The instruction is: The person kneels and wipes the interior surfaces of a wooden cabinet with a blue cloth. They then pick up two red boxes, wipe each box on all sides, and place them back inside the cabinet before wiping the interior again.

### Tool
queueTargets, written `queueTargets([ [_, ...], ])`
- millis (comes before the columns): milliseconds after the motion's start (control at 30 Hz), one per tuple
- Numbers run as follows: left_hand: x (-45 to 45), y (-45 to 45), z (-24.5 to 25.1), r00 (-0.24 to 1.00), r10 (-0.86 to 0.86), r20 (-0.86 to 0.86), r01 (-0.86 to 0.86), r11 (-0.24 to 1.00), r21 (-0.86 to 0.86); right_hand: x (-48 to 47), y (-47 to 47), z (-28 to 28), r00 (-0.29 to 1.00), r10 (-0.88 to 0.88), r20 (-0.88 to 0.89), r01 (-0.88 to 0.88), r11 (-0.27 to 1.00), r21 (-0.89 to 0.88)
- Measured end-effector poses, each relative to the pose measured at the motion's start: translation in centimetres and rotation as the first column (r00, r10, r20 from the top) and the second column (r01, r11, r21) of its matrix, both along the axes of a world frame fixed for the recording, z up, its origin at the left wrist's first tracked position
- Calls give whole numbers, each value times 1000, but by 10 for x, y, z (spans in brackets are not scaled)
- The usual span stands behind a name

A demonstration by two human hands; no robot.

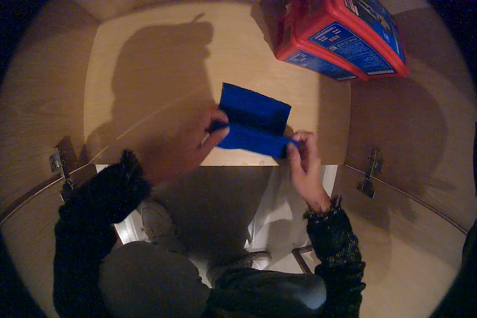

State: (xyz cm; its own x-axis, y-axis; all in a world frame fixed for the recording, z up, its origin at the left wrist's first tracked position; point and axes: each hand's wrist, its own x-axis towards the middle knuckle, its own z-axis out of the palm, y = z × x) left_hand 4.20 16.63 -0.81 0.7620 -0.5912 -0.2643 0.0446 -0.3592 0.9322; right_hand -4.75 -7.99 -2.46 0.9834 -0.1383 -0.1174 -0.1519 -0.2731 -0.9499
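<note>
A small blue cloth (254, 119) with a fold across it is stretched between my two hands, over the front part of a wooden cabinet floor (155, 91). My left hand (204, 133) pinches its left end between thumb and fingers. At the lower right corner, my right hand (304, 159) grips the cloth the same way. The far part of the cloth spreads beyond the fold, away from me. Whether its underside touches the wood cannot be told.
A red plastic container (342, 43) with blue printed labels stands at the back right. Wooden side walls flank the cabinet floor, and open doors carry metal hinges at left (61, 171) and right (370, 175). My knees (155, 278) are below the front edge.
</note>
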Motion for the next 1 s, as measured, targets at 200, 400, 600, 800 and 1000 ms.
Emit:
queueTargets([
  [200,27,-38,-11,939,331,90,-301,921,-246,49,-6,-9,963,-210,169,222,974,-55],
  [400,19,-19,-45,475,-373,797,244,926,288,22,13,-8,923,328,199,-84,680,-728],
  [600,62,-57,-64,357,-473,806,134,880,456,59,6,-25,925,367,100,-121,534,-837],
  [800,38,-69,-57,376,-508,775,97,854,512,46,-8,-21,933,353,76,-114,486,-867],
  [1000,-15,-54,-47,438,-596,673,223,797,562,-2,3,-15,948,311,72,-141,609,-780],
])
